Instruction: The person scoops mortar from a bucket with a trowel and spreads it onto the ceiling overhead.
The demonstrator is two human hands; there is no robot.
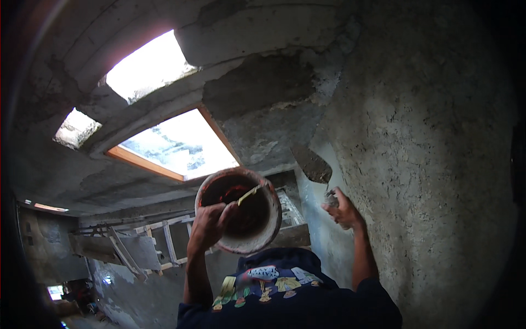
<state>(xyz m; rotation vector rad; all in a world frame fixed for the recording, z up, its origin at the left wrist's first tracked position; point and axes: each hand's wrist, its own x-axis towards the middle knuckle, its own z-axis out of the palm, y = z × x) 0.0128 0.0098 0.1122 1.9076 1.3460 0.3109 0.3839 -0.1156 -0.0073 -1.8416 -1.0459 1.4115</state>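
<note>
My left hand (210, 226) is closed at the near left edge of a round bucket (266, 230), holding it in front of my chest. Grey smears coat the bucket's rim, and its inside is dark with reddish patches. A pale yellow strip (249, 194), perhaps the handle, runs from my fingers across the opening. To the right, my right hand (345, 211) is wrapped round the grip of a trowel (312, 163). The trowel's blade points up and left, crusted with mortar, close to the wall but apart from the bucket.
A rough plastered wall (416, 164) rises close on my right. Ahead is a wall with a wood-framed window (145, 162) and bright openings (150, 66) above it. Wooden scaffolding (170, 241) with boards stands lower left, above the floor (148, 296).
</note>
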